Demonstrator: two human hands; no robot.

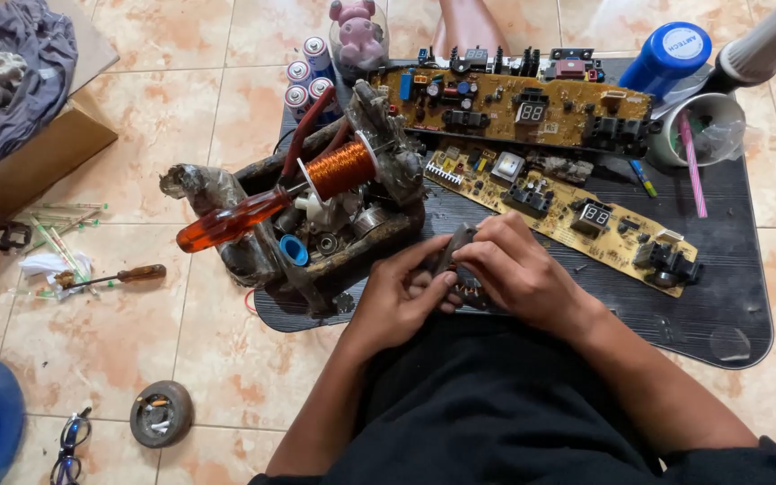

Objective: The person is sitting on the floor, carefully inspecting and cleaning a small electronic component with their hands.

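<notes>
Grey metal part [456,262] sits pinched between both hands over the black mat [729,260] — left hand [401,301] steadies from below, right hand [518,269] clamps it from above, close to the lap for control.

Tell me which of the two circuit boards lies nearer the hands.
The shorter, slanted circuit board, its near edge close beside the right hand. The longer board lies beyond it, at the mat's far edge.

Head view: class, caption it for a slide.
Both hands grip a small dark part beside two circuit boards.
</notes>
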